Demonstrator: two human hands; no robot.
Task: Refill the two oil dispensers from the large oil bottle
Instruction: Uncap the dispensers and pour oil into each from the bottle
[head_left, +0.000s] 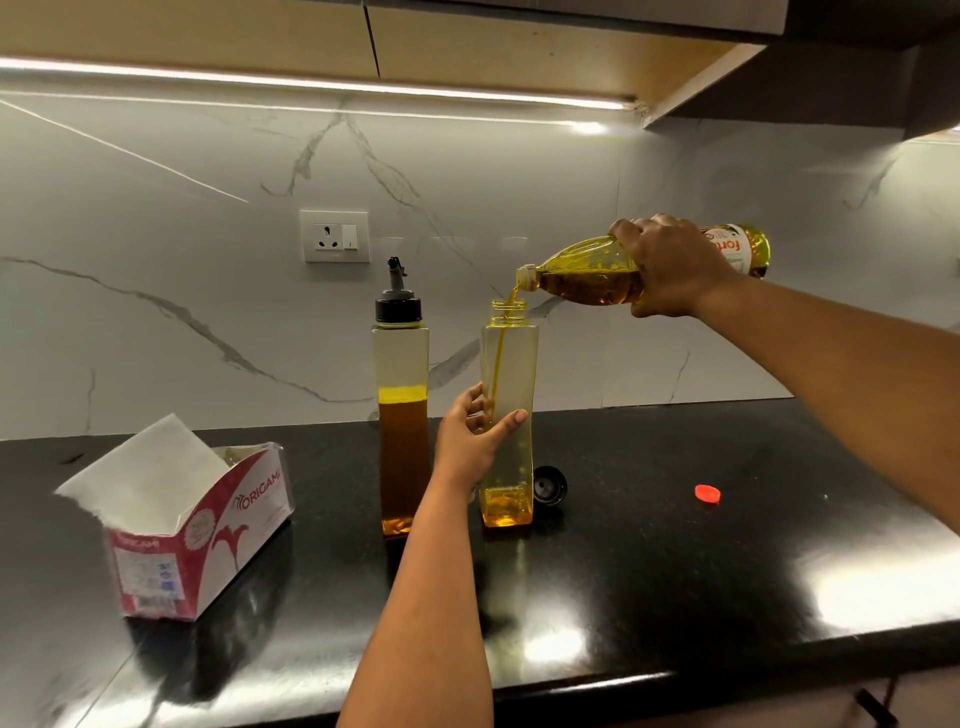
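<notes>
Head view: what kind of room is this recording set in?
Most likely a home kitchen: a glossy black countertop, a marble-look backsplash with a wall socket, and cabinets with under-cabinet strip lighting overhead.

I see an open tissue box (200, 525) at left on the black tabletop (675, 587). A wall socket (335, 236) sits in the marble backsplash (156, 260).

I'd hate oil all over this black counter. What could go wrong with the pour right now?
The stream from the large oil bottle falls through open air into the open dispenser's narrow neck; a wobble of the right hand could spill it. The left hand only loosely steadies this tall, nearly empty dispenser, so it might tip.
</notes>
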